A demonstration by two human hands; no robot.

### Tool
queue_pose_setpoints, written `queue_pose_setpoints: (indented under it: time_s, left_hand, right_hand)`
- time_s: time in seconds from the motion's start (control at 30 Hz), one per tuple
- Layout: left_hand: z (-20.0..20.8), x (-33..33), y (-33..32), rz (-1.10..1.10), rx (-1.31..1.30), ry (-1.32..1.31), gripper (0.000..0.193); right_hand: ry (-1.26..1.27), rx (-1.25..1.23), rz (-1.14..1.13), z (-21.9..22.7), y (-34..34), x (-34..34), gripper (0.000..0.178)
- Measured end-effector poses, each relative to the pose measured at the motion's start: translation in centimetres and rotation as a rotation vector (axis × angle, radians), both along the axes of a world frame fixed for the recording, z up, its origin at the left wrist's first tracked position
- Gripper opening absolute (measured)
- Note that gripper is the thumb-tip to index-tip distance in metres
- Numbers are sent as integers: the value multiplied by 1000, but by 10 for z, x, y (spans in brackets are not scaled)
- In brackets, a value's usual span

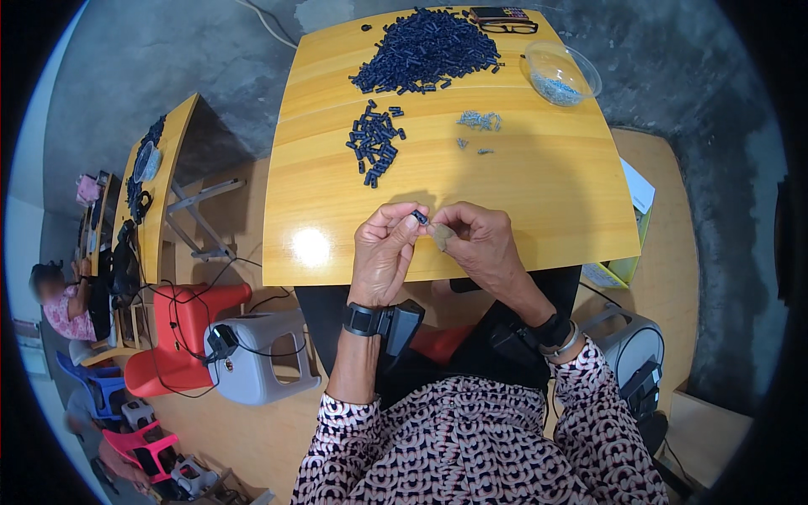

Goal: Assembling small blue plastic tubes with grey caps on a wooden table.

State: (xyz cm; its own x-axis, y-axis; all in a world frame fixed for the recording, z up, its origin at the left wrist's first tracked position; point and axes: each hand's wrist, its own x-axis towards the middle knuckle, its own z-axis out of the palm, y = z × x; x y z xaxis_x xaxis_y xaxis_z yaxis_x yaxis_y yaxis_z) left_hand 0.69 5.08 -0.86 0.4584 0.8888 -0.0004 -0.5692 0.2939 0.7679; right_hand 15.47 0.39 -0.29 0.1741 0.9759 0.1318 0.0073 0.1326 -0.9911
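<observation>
Worn: fabric top [471, 446], dark with pale-pink interlocking loops; matching sleeves [341, 438] end along the forearms. Left wrist: wide black strap [362, 320], boxy black module [402, 326]. Right wrist: black band [551, 330] plus silver-coloured bangle [566, 344] (worn nearer the elbow). Lower garment [560, 290]: black.

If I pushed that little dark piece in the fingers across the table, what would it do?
The little dark piece might roll, because it looks short and rounded. It's probably light, since it's small and the left hand pinches it with just thumb and fingers. It may slide easily too: the table looks smooth and shiny.
</observation>
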Motion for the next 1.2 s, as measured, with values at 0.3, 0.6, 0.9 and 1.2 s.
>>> queue_pose_setpoints:
  time_s: [0.3,0.6,0.9,1.2]
  left_hand:
    - [-1,1,2,7,4,9,17]
    - [0,0,2,21,-48,-27,17]
    - [-3,-2,5,-17,-60,-46,19]
    - [1,2,5,24,-22,17,18]
  right_hand:
    - [0,16,-15,1,4,-1,12]
    - [-51,58,-13,8,2,-3,9]
    - [-91,101,-47,8,7,-4,10]
    - [-64,37,-46,10,6,-3,11]
